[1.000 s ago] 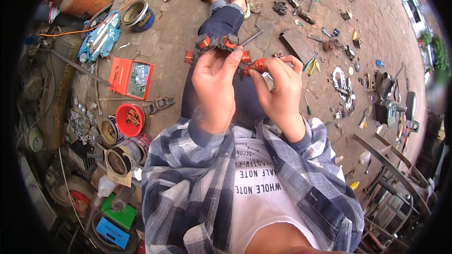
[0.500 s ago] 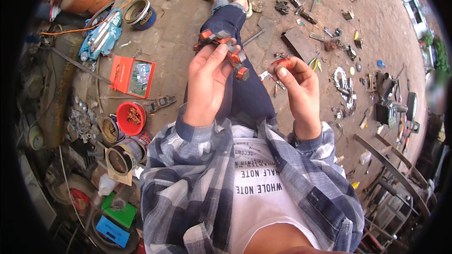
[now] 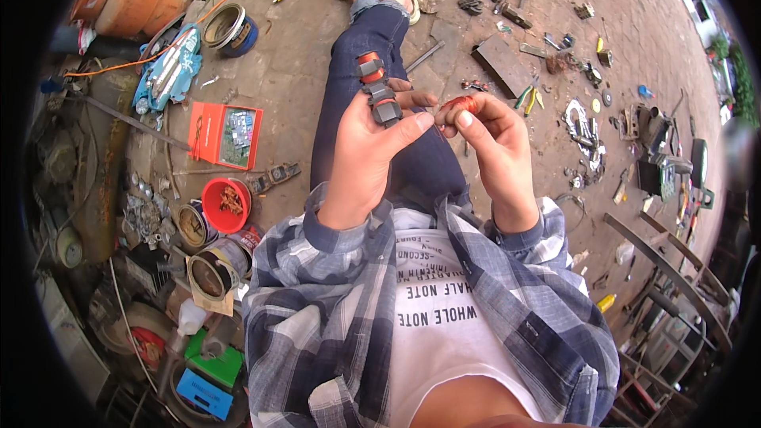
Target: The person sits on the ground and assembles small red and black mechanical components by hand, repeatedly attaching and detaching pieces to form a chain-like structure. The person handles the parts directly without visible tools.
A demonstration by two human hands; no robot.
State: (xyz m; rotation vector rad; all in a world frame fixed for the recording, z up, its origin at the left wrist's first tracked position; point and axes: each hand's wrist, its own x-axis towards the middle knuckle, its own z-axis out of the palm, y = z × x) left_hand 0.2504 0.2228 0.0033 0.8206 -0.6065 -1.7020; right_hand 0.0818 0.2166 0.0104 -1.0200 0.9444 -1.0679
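Above my jeans-covered legs, my left hand (image 3: pixel 366 157) is closed around a motor stator piece (image 3: pixel 379 93) with dark grey metal poles and red-orange copper windings. Its thumb stretches right and meets the tip of what my other hand has. My right hand (image 3: pixel 502 147) pinches a small bundle of red copper wire (image 3: pixel 458 105) between thumb and fingers. The fingertips of both hands come together at the left end of this bundle. Part of the stator is covered by my left palm and fingers.
Left on the floor are an open red box (image 3: pixel 208 136), a red bowl (image 3: pixel 225 218) with copper-coloured scraps, and a paint bucket (image 3: pixel 230 32). Pliers (image 3: pixel 529 99), a dark metal block (image 3: pixel 504 70) and scattered tools lie right. A metal frame (image 3: pixel 670 257) stands lower right.
My left hand has moved right, and its thumb now meets the tip of the wire bundle. The stator has turned so that its poles line up more upright. My right hand has shifted slightly left.
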